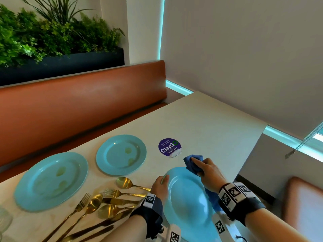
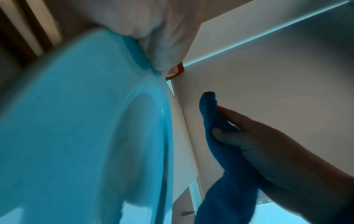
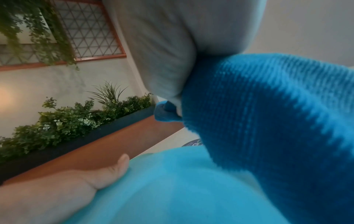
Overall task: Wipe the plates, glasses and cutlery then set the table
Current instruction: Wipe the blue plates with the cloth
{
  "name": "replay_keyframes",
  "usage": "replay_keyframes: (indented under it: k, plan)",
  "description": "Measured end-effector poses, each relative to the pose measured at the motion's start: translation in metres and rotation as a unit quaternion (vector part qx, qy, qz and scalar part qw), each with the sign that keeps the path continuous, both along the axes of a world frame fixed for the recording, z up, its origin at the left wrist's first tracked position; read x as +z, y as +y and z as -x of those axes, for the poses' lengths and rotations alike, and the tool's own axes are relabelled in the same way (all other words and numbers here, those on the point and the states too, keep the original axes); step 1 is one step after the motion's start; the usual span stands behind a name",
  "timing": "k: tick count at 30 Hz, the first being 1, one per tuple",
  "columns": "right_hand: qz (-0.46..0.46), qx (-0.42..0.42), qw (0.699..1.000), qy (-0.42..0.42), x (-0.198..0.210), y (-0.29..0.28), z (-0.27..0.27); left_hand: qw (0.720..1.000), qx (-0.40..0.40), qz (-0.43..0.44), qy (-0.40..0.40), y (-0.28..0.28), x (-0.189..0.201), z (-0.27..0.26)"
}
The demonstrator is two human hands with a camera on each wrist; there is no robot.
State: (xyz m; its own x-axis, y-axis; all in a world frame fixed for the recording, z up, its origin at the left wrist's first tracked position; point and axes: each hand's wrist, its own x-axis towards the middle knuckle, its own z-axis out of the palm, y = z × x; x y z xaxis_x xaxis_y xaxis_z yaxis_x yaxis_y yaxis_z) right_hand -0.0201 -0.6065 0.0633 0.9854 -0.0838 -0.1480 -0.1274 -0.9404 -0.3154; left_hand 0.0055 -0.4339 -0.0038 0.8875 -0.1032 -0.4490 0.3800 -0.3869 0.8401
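My left hand (image 1: 160,186) grips the left rim of a light blue plate (image 1: 187,198), held tilted above the table's near edge. The same plate (image 2: 80,136) fills the left wrist view, its rim under my left fingers (image 2: 162,50). My right hand (image 1: 208,169) holds a dark blue cloth (image 1: 193,163) at the plate's far right rim; the cloth (image 3: 268,121) hangs down over the plate (image 3: 172,189) in the right wrist view. Two more blue plates, a small plate (image 1: 121,154) and a large plate (image 1: 51,181), lie on the table with yellowish smears. Gold cutlery (image 1: 104,203) lies between them and me.
A round purple sticker (image 1: 169,147) is on the white table (image 1: 209,123). An orange bench backrest (image 1: 78,102) runs behind the table, with a planter (image 1: 52,41) above it. A clear glass (image 1: 4,219) shows at the left edge. An orange seat (image 1: 304,206) is at the right.
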Motion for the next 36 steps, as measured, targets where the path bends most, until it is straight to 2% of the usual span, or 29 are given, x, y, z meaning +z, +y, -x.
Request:
replay_keyframes:
  k: [8, 13, 19, 24, 30, 33, 36]
  plan:
    - [-0.021, -0.026, 0.999, 0.021, 0.001, -0.020, -0.006, 0.996, 0.069, -0.016, 0.059, -0.012, -0.020, -0.024]
    - [-0.022, -0.010, 0.999, 0.037, -0.002, -0.018, -0.013, 0.990, 0.116, -0.029, 0.076, -0.015, -0.025, -0.031]
    - [-0.019, 0.027, 0.998, 0.051, -0.010, -0.007, -0.021, 0.989, 0.055, -0.136, 0.031, -0.021, -0.027, -0.037]
    - [-0.016, 0.040, 0.997, 0.059, -0.015, 0.000, -0.028, 0.972, -0.007, -0.234, 0.023, -0.023, -0.031, -0.039]
    - [-0.022, 0.040, 0.997, 0.060, -0.014, 0.001, -0.036, 0.956, -0.061, -0.287, 0.011, -0.019, -0.031, -0.047]
    - [-0.027, 0.043, 0.997, 0.063, -0.011, 0.003, -0.041, 0.959, -0.022, -0.282, -0.022, -0.003, -0.016, -0.066]
    - [-0.029, 0.052, 0.996, 0.061, -0.008, 0.008, -0.050, 0.957, 0.080, -0.277, -0.023, 0.034, 0.006, -0.096]
